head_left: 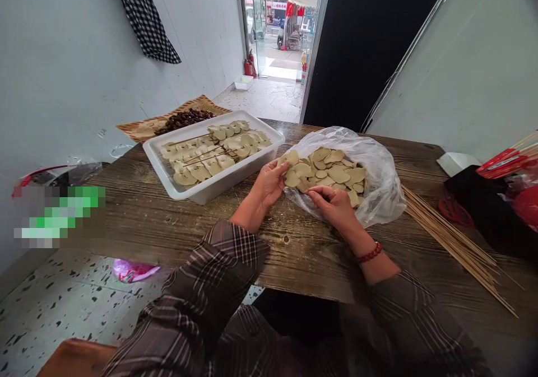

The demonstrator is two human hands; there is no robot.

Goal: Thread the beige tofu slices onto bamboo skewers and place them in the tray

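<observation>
On table (168, 226), tray (227, 185) of skewers (196, 171), bagged slices (333, 167), left grip (269, 183) clamping slices, right (335, 204) pinched

Ahead of me, daylight falls past the glass door (260, 24) onto speckled floor (273, 99); pale walls (79, 69) and a black panel (361, 41) flank the table (197, 226).

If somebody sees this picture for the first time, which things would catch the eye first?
Probably the white tray of skewered pale slices, left of centre on the wooden table. Next, in the middle, the left hand holds slices beside a clear plastic bag of loose ones, the right hand close by. Thin sticks lie at right.
</observation>
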